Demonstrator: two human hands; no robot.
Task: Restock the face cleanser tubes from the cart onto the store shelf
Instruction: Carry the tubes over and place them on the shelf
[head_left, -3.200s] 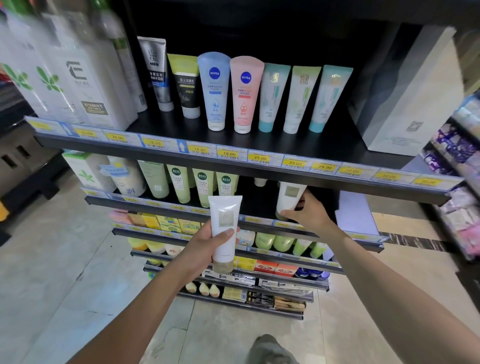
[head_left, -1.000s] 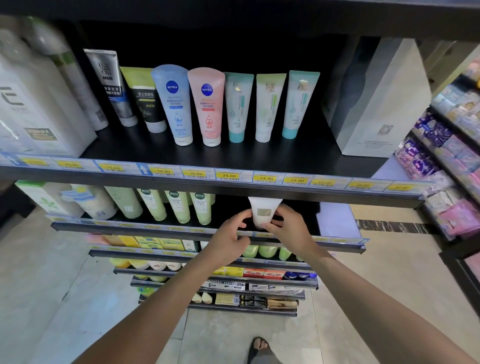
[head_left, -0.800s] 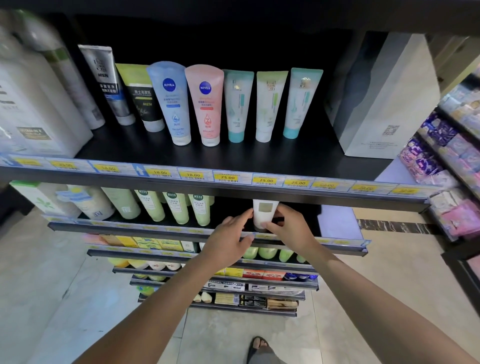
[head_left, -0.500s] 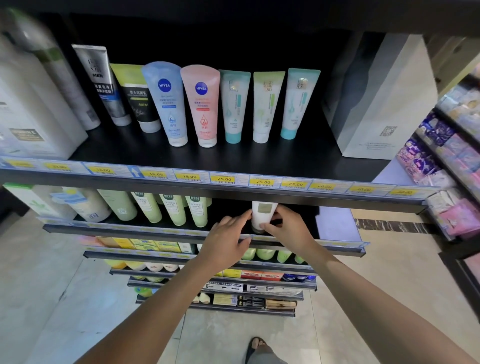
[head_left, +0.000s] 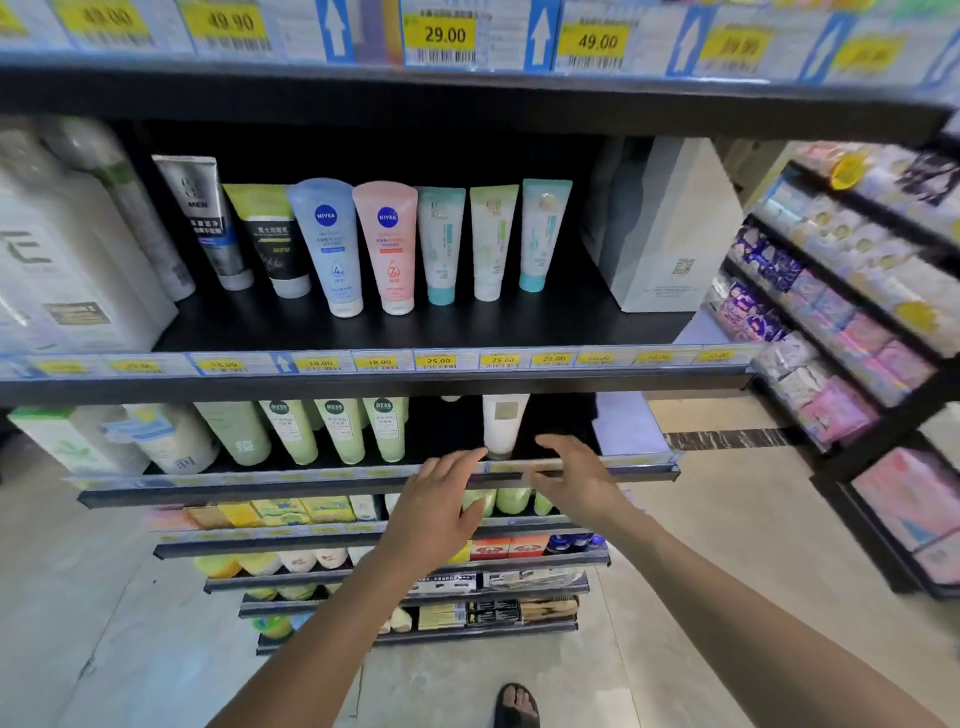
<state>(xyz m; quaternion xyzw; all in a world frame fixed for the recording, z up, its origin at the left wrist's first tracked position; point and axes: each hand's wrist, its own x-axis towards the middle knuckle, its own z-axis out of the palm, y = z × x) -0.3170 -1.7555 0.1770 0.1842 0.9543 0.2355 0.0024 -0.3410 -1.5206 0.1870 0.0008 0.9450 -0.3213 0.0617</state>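
Note:
A white face cleanser tube (head_left: 501, 423) stands cap-down on the second black shelf (head_left: 363, 480), just right of a dark gap and a row of pale green tubes (head_left: 337, 431). My left hand (head_left: 441, 501) hovers just below and left of the tube, fingers straight, holding nothing. To the tube's lower right my right hand (head_left: 574, 480) is spread open in front of the shelf edge, a little apart from the tube. The cart is out of view.
The shelf above carries a row of upright tubes (head_left: 384, 244) and a white box (head_left: 670, 228) at its right end. A second rack of pink and purple packs (head_left: 841, 332) stands to the right. Lower shelves hold small boxes. My sandalled foot (head_left: 517, 706) shows on the tiled floor.
Both hands have let go of the white tube and drawn back a little toward me. The tube stays standing on the shelf. The view has tilted upward.

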